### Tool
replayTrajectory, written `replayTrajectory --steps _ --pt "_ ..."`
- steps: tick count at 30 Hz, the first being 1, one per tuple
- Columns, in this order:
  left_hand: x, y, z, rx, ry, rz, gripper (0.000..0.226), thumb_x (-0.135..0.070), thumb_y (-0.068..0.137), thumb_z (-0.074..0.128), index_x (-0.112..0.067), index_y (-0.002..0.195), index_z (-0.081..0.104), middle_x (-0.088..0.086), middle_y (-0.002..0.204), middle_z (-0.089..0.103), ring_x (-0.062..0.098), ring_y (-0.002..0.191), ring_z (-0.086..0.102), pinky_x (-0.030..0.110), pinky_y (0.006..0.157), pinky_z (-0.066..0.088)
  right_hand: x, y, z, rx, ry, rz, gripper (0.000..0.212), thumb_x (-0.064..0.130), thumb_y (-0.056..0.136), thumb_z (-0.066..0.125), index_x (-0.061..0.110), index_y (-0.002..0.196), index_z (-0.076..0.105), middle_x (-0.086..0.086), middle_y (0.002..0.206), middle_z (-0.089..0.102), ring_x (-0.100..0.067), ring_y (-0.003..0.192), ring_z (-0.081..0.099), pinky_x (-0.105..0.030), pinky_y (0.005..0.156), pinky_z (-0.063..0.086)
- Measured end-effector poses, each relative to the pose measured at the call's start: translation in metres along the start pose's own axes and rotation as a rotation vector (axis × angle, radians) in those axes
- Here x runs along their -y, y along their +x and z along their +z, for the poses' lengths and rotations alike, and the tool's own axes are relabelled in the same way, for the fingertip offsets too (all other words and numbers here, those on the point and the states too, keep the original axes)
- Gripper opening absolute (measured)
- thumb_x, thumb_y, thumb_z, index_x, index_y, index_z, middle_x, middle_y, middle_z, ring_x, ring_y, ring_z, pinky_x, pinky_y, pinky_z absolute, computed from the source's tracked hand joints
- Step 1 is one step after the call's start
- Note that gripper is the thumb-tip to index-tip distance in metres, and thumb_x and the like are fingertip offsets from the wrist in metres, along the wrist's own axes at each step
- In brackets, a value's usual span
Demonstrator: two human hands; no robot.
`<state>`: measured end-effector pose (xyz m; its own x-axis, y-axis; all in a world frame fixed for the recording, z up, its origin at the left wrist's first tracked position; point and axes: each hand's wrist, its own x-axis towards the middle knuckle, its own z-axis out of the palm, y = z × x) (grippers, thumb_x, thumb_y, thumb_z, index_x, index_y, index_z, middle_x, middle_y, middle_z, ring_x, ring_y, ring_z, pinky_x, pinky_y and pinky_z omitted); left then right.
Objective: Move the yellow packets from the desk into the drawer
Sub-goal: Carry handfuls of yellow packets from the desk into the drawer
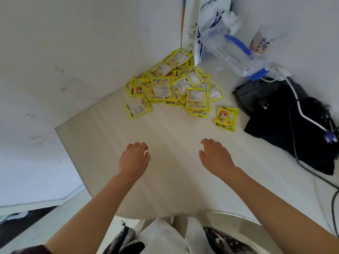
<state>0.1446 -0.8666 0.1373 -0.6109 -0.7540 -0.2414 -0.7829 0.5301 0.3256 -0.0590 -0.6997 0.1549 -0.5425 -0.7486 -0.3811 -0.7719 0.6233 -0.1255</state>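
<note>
A heap of several yellow packets (174,85) lies in the far corner of the white desk (165,162), against the wall. One yellow packet with a cartoon figure (226,118) lies apart, to the right of the heap. My left hand (134,158) and my right hand (214,154) hover over the bare middle of the desk, palms down, fingers loosely curled and holding nothing. Both are well short of the packets. No drawer is in view.
A clear plastic box with blue handles (236,54) and a white coffee bag (211,19) stand at the back right. Black cloth with cables (293,125) covers the right side. White bags (165,237) sit below the desk's front edge.
</note>
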Motion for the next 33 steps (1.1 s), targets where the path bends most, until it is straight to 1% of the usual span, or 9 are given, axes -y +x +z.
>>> replayTrajectory --steps 8,12,15,18,21,23,27,30,33 --pt "0.007 0.093 -0.029 0.037 0.031 -0.033 0.027 -0.026 0.095 0.047 -0.016 0.117 0.060 0.003 0.122 0.058 0.022 0.120 0.046 0.041 0.089 0.047 -0.034 0.074 -0.022 -0.014 0.050 0.181 0.033 0.024 0.098 0.040 0.009 0.126 0.047 -0.012 0.123 0.052 -0.032 0.111 0.052 -0.041 0.084 0.049" --pt "0.005 0.137 -0.037 0.048 0.035 -0.070 0.030 -0.021 0.093 0.050 -0.013 0.122 0.056 0.006 0.132 0.050 0.026 0.125 0.041 0.044 0.092 0.044 -0.057 0.111 -0.029 0.017 -0.005 0.270 0.043 0.016 0.097 0.040 0.005 0.138 0.033 -0.015 0.137 0.041 -0.035 0.117 0.050 -0.041 0.087 0.047" --pt "0.005 0.168 -0.040 0.058 0.013 -0.101 0.039 -0.017 0.091 0.053 -0.009 0.129 0.050 0.010 0.138 0.046 0.030 0.130 0.037 0.045 0.098 0.041 -0.072 0.135 -0.030 0.028 -0.012 0.319 0.041 0.012 0.093 0.041 0.001 0.133 0.038 -0.016 0.129 0.044 -0.033 0.116 0.049 -0.042 0.090 0.046" --pt "0.007 0.192 -0.039 0.085 -0.012 -0.155 0.049 -0.017 0.091 0.054 -0.007 0.138 0.042 0.013 0.144 0.042 0.032 0.134 0.034 0.047 0.105 0.038 -0.080 0.149 -0.031 0.035 0.084 0.475 0.044 0.022 0.095 0.044 -0.001 0.132 0.036 -0.018 0.129 0.042 -0.036 0.117 0.047 -0.045 0.091 0.047" --pt "0.010 0.208 -0.037 0.107 -0.003 -0.188 0.057 -0.020 0.091 0.057 -0.006 0.141 0.035 0.015 0.145 0.040 0.036 0.133 0.034 0.050 0.104 0.038 -0.085 0.156 -0.026 0.059 0.113 0.618 0.072 0.044 0.095 0.046 -0.004 0.141 0.020 -0.022 0.133 0.038 -0.039 0.119 0.045 -0.046 0.090 0.047" --pt "0.011 0.217 -0.036 0.113 -0.002 -0.201 0.061 -0.019 0.088 0.058 -0.007 0.143 0.033 0.015 0.145 0.041 0.037 0.133 0.035 0.051 0.102 0.039 -0.086 0.161 -0.023 0.058 0.127 0.657 0.079 0.050 0.094 0.045 -0.003 0.144 0.015 -0.024 0.134 0.037 -0.040 0.119 0.045 -0.046 0.089 0.048" --pt "0.017 0.225 -0.034 0.117 0.051 -0.213 0.061 -0.023 0.087 0.061 -0.011 0.142 0.036 0.014 0.141 0.045 0.037 0.129 0.040 0.051 0.101 0.040 -0.084 0.169 -0.026 0.060 0.184 0.715 0.082 0.051 0.089 0.054 0.008 0.145 0.014 -0.022 0.135 0.034 -0.040 0.121 0.042 -0.050 0.087 0.048" --pt "0.020 0.221 -0.030 0.079 0.115 -0.218 0.062 -0.028 0.086 0.064 -0.013 0.141 0.039 0.014 0.137 0.048 0.037 0.125 0.044 0.048 0.104 0.036 -0.082 0.170 -0.027 0.035 0.232 0.725 0.081 0.048 0.087 0.059 0.010 0.144 0.016 -0.021 0.135 0.033 -0.043 0.120 0.043 -0.051 0.085 0.048" --pt "0.020 0.214 -0.027 0.056 0.099 -0.261 0.064 -0.030 0.083 0.068 -0.012 0.139 0.042 0.015 0.132 0.047 0.037 0.122 0.044 0.048 0.103 0.036 -0.076 0.166 -0.027 0.014 0.281 0.716 0.082 0.044 0.086 0.061 0.013 0.145 0.014 -0.021 0.135 0.032 -0.046 0.119 0.043 -0.052 0.087 0.047"
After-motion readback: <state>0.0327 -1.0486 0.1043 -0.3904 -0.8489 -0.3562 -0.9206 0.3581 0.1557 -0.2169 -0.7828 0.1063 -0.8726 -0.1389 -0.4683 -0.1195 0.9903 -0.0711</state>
